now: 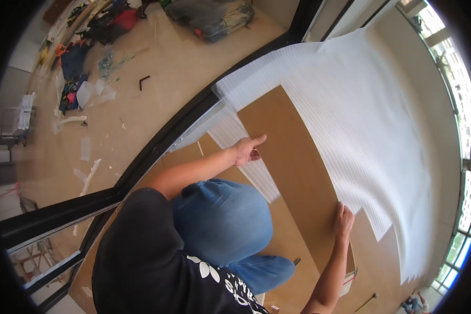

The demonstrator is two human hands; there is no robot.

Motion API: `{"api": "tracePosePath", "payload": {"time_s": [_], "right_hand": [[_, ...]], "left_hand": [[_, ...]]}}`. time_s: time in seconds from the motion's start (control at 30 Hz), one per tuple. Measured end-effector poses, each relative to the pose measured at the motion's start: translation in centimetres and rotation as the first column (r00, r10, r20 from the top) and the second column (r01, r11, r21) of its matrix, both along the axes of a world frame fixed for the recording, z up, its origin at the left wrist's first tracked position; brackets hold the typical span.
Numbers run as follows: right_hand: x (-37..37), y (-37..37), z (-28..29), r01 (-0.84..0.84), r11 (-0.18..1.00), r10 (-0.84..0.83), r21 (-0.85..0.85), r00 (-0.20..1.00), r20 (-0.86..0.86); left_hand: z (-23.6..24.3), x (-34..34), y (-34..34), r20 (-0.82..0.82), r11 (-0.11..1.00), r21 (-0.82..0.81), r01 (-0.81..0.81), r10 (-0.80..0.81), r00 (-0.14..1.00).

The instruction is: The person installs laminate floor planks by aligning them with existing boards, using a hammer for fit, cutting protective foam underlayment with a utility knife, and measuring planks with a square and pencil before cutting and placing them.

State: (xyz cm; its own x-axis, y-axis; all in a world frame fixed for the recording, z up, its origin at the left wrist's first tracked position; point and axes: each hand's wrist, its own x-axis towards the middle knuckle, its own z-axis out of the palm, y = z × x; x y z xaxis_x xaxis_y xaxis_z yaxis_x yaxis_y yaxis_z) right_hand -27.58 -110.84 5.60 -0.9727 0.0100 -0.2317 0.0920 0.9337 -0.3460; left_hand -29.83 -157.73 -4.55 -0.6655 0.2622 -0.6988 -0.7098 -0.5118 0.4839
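Observation:
A long brown plank [298,162] lies slantwise in front of me, partly over ribbed white foam underlay [371,104]. My left hand [244,150] holds its left edge, thumb on top and the other fingers bent at the side. On the opposite edge, nearer its lower end, my right hand [344,221] grips with the fingers curled over the side; some fingertips are hidden. My jeans-clad knee [222,220] is bent beside the plank. Under and around me is brown flooring [288,233], with a foam strip [264,183] showing between it and the plank.
A black-framed glass partition [162,141] runs along my left. Beyond it lie bags, scraps and a black L-shaped piece [144,82]. A thin long-handled tool [366,302] rests on the floor at lower right. Windows [458,209] line the far right.

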Motion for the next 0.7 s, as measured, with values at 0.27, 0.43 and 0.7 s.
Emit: {"api": "tracePosePath", "payload": {"time_s": [0.27, 0.43, 0.7], "right_hand": [[-14.2, -5.0, -6.2, -0.119, 0.988, 0.133, -0.097, 0.978, 0.163], [-17.6, -5.0, -11.0, -0.182, 0.976, 0.203, -0.118, 0.959, 0.198], [-19.5, -5.3, -12.5, -0.221, 0.971, 0.236, -0.091, 0.945, 0.228]], "left_hand": [[-2.5, -7.2, -5.0, 0.062, 0.946, -0.313, 0.078, -0.062, 0.996], [-5.5, -7.7, -6.3, 0.133, 0.937, -0.333, 0.108, -0.067, 0.989], [-4.1, -8.8, -7.8, 0.255, 0.698, -0.585, 0.413, -0.325, 0.911]]}}
